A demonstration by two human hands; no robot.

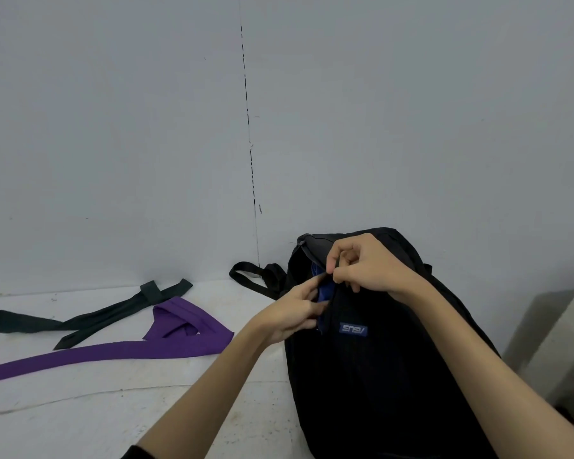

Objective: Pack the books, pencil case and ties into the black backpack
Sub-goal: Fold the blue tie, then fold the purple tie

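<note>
Both hands, left hand [295, 313] and right hand [368, 266], pinched blue fabric [323, 293] into the black fabric backpack [378, 376], while the dark green tie [90, 318] and purple tie [166, 339] lay unpacked on the white surface [113, 409] at left.

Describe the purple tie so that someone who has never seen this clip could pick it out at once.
Start at the black backpack standing at the right of the white table, then look left across the tabletop. Two ties lie there: the purple tie is the nearer one, its looped end beside the backpack and its tail running off the left edge. The dark tie behind it is nearly black.
</note>
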